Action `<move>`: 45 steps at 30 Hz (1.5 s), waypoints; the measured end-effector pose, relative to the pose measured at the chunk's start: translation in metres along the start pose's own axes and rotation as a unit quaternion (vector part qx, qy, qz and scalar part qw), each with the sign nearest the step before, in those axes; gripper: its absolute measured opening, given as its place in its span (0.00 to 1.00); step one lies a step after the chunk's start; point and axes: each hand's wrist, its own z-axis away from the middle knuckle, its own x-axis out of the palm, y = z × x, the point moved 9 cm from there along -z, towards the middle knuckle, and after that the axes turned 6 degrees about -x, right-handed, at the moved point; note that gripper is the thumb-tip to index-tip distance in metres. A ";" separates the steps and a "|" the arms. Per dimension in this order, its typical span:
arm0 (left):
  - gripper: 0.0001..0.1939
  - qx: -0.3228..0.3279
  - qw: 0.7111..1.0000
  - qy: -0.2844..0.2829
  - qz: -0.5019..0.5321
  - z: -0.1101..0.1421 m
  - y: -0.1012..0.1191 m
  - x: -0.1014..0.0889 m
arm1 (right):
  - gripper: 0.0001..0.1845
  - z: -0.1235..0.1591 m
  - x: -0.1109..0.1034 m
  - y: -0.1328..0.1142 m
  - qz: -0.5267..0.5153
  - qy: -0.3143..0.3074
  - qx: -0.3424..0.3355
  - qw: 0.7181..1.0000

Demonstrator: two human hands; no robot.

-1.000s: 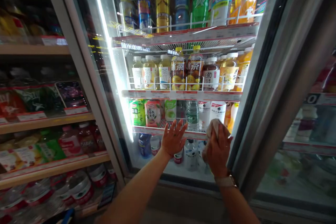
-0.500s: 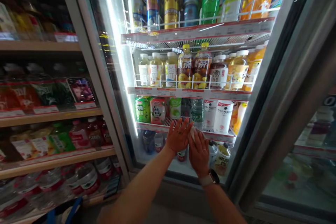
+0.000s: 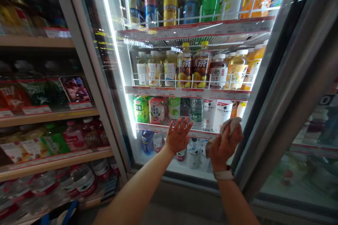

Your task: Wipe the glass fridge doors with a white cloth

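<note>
A lit drinks cooler stands before me, its glass door (image 3: 105, 65) carrying reflections. My left hand (image 3: 176, 136) is spread flat at the glass, in front of the lower shelf, and holds nothing. A crumpled greyish cloth (image 3: 232, 125) is gripped in my right hand (image 3: 224, 147), near the door's right edge. Whether that hand touches the glass I cannot tell. Behind the hands are a clear water bottle (image 3: 196, 114), white-labelled bottles (image 3: 222, 110) and a green drink carton (image 3: 141, 109). A watch strap (image 3: 224, 175) circles my right wrist.
Left of the cooler, wooden shelves (image 3: 52, 114) hold bottled drinks, and a lit phone (image 3: 75, 89) leans there. A dark metal door frame (image 3: 260, 137) rises on the right. At bottom left is a dark bag with blue edging (image 3: 70, 212).
My right hand has moved right, away from my left hand, and lifted slightly with the cloth, which now shows more. My left hand stays nearly in place. The view has shifted a little.
</note>
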 end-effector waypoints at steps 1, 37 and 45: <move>0.32 0.001 1.000 -0.002 -0.001 0.000 0.000 0.001 | 0.31 0.007 0.006 -0.014 -0.007 -0.013 -0.018 1.000; 0.32 0.001 1.000 -0.002 -0.025 0.002 0.000 0.003 | 0.37 0.042 0.025 -0.051 -0.089 -0.129 -0.119 0.980; 0.35 -0.002 1.000 0.017 -0.003 -0.001 0.000 -0.001 | 0.31 0.005 -0.019 0.047 -0.022 0.026 0.023 0.999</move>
